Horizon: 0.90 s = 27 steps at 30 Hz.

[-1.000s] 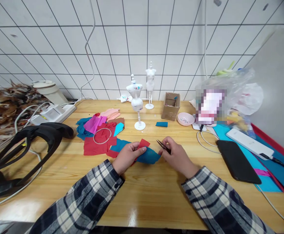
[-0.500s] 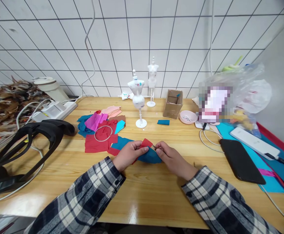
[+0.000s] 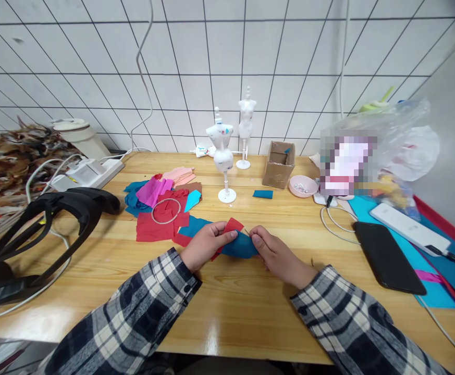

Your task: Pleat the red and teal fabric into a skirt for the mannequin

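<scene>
My left hand pinches a red cloth piece together with a blue cloth piece, thumb on top. The blue piece spreads from under that hand toward my right hand. Its fingers are closed on a thin, pointed metal tool, most of which they hide; I cannot make out its kind. The tool's tip points up and left, close to the red piece. More blue cloth lies left of my left hand, beside red cloth with a thin ring on it.
Two white dress-form stands stand behind my hands. To their right are a small cardboard box, a folded blue piece and a pink bowl. A black phone lies right; a black headset lies left.
My right fingers have shifted slightly over the tool, so less of it shows. The blue cloth is turned a little between my hands. The view has tilted slightly.
</scene>
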Tool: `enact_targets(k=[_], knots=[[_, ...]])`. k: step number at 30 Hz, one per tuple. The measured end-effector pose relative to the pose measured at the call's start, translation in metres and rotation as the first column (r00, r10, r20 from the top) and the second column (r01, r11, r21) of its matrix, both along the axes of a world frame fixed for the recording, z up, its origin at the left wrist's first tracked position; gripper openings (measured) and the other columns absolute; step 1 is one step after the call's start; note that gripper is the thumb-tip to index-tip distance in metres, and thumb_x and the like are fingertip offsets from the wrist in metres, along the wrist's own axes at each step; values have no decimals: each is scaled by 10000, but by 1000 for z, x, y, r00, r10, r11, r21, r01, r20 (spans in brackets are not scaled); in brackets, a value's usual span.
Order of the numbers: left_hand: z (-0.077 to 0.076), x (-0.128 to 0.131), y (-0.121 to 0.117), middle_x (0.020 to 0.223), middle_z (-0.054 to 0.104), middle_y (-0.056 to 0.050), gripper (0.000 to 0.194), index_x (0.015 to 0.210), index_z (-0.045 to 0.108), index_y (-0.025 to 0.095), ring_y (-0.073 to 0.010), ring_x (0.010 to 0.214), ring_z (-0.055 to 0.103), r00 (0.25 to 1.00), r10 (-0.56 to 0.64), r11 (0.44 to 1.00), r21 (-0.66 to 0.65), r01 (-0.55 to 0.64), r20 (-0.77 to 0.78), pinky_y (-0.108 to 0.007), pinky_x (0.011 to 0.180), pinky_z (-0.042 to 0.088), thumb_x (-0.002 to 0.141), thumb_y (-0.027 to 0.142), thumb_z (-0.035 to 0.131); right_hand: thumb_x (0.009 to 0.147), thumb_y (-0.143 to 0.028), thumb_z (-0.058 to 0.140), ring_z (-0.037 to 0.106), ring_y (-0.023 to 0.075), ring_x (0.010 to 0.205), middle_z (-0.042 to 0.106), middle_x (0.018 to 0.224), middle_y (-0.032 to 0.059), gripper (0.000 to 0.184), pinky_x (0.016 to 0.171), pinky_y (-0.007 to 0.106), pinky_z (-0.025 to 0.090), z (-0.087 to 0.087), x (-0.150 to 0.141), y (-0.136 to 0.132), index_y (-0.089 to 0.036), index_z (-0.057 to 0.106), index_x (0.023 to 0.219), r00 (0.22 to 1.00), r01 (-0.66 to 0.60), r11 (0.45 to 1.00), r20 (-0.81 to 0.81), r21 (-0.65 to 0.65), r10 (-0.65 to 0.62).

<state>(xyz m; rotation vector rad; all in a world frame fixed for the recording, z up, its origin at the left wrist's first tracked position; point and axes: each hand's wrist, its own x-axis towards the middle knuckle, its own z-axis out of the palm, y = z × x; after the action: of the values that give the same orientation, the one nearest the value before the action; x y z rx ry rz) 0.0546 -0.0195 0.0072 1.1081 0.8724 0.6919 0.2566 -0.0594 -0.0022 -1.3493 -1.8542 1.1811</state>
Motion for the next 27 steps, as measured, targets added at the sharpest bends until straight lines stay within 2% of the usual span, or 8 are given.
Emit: enact_targets(k=[3,11,21,27], knots=[[1,0,0,945,745,-70,392,966,717,128,-182,837,664,999,-19,1000,17,20,-40,-309,809,514,733,440,760,1007,-496,261,457,140,583,467,670,-48,323,556,257,344,0,1,0,-245,441,913,999,-32,999,12,-6,32],[2,2,0,952,743,-70,382,947,722,128,-191,840,656,985,-57,992,105,74,-162,-300,774,503,759,460,719,1009,-455,282,513,164,703,537,760,-18,285,670,298,393,0,-3,-1,-238,455,945,996,-32,999,86,27,30],[1,2,1,982,752,-64,363,940,729,141,-215,900,667,985,-78,987,127,98,-155,-328,838,499,753,452,720,1001,-432,312,522,171,708,561,774,-8,247,655,289,368,0,-10,-3,-235,450,947,996,-3,999,89,35,0],[2,2,1,969,755,-61,346,946,734,140,-202,862,665,980,-78,988,119,101,-186,-322,822,496,775,439,705,999,-414,320,527,172,703,562,771,-6,234,648,286,370,0,-11,-3,-234,452,930,995,19,999,96,44,-23]])
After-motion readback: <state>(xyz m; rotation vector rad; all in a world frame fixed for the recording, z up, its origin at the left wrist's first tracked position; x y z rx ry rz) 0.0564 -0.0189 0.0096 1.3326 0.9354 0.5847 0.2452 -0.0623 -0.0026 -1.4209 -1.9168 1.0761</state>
